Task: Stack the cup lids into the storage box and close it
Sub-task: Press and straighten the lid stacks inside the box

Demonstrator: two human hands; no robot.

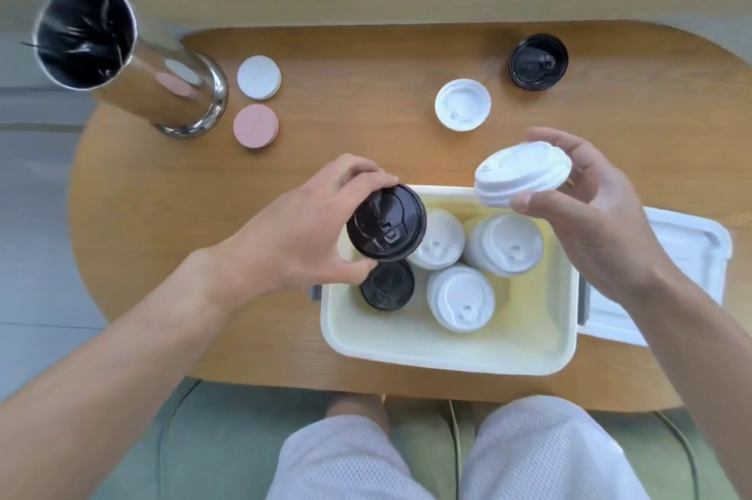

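The storage box (447, 353) sits open at the near edge of the table (162, 214), its cover (667, 288) lying just beside it on the right. Inside stand three white stacks (462, 298) and one black stack (386, 285).

Risks, as judged: the white stacks look tall, and a lid set down off-centre could tip one onto its neighbour. If the stacks rise above the rim, the cover may not seat. Both hands carry lids over the box at once, so they could collide or knock a stack.

The left hand (293, 231) holds a black lid (385, 222) above the black stack, fingers (358, 169) curled round its far rim and thumb at the near rim. The lid appears level, so a straight drop should nest it.

The right hand (590, 214) pinches a tilted white lid (523, 174), possibly several nested together, over the box's far rim, thumb on the near edge and fingers spread behind.

Farther out, a loose white lid (462, 104) and a loose black lid (538, 60) remain on the table, not yet collected. At far left are two round coasters (257, 104) and a metal canister (134, 59), clear of the work.
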